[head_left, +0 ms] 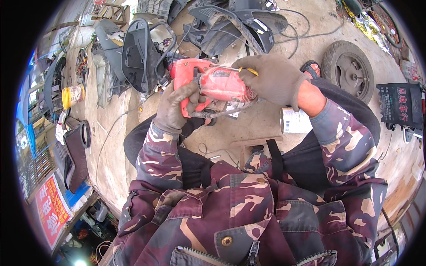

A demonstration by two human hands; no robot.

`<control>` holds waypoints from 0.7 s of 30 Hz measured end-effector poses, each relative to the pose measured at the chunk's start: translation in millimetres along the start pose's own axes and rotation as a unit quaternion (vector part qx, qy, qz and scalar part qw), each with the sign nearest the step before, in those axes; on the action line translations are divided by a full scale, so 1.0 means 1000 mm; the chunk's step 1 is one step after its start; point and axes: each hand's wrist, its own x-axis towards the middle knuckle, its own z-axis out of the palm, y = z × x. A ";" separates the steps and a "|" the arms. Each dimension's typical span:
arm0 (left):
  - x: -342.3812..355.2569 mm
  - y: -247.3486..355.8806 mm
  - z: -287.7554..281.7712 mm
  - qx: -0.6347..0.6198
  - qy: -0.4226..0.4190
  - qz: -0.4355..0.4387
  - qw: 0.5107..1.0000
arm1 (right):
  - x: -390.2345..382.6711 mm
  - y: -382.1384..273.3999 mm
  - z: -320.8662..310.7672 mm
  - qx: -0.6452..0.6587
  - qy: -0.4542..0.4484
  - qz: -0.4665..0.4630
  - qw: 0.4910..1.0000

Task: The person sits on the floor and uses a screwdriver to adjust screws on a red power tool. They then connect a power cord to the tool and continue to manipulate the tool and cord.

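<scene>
Concrete floor [111, 155] spreads all round the seated person, its far side strewn with black panels [133, 55]. Before the person's chest, raised above the floor, the red power tool [226, 84] is held between the two hands. Its long axis runs mostly left to right, dipping a little to the right, with the loop handle at the left end and the body narrowing toward the right. The gloved left hand [177, 104] is clamped round that handle, fingers curled over the grip. At the other end, the gloved right hand [273, 80] is closed on a yellow-handled screwdriver [226, 67], whose thin shaft points left across the upper side of the body, nearly in line with it. Whether the tip touches the casing or sits in a screw, I cannot tell. Of the two hands, the right is nearer the body's narrow end and the left nearer the screwdriver's tip. A cord [230, 112] passes under the body from the handle's foot. Limits on movement: the panels just beyond, the person's bent legs on both sides, a can [295, 121] below the right wrist, and a wheel [348, 73] farther right.
</scene>
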 end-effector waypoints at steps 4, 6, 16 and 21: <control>0.004 -0.004 -0.002 -0.010 -0.002 -0.011 1.000 | 0.005 -0.002 0.003 -0.051 0.006 -0.019 0.998; 0.003 -0.005 -0.003 -0.011 0.013 -0.032 0.999 | 0.007 0.000 0.007 -0.131 -0.013 -0.036 0.991; -0.001 -0.007 -0.007 0.022 0.017 -0.004 1.000 | 0.013 0.007 0.037 -0.017 0.051 0.048 0.997; -0.003 0.001 -0.013 -0.008 0.016 0.021 1.000 | 0.018 -0.006 0.022 0.019 0.081 0.017 0.996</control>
